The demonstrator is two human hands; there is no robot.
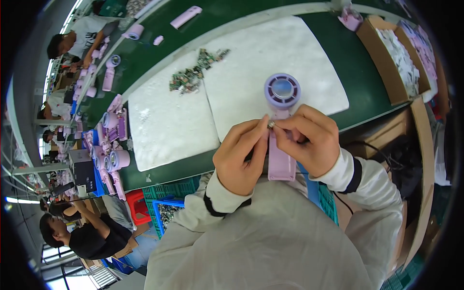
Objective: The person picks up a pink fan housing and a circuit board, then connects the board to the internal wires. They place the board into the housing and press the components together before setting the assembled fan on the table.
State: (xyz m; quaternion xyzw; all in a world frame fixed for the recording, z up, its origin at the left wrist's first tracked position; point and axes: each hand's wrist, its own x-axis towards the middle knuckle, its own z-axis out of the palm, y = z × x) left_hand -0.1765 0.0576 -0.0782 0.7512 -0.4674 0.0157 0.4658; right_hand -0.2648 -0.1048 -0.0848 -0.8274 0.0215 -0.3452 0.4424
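Note:
A handheld fan with a lilac round head and a pink handle lies upright in front of me, its head over the white foam sheet and its handle end by my body. Above the top of the handle, my left hand and my right hand meet with fingers pinched together. Between their fingertips is a small metallic part, too small to name surely. Several small green circuit boards lie heaped on the foam, beyond my left hand.
Left stand several fan bodies and pink housings on the green bench. Cardboard boxes with parts stand at the right. A blue-rimmed bin and a red stool are below the bench. Other people sit along the left.

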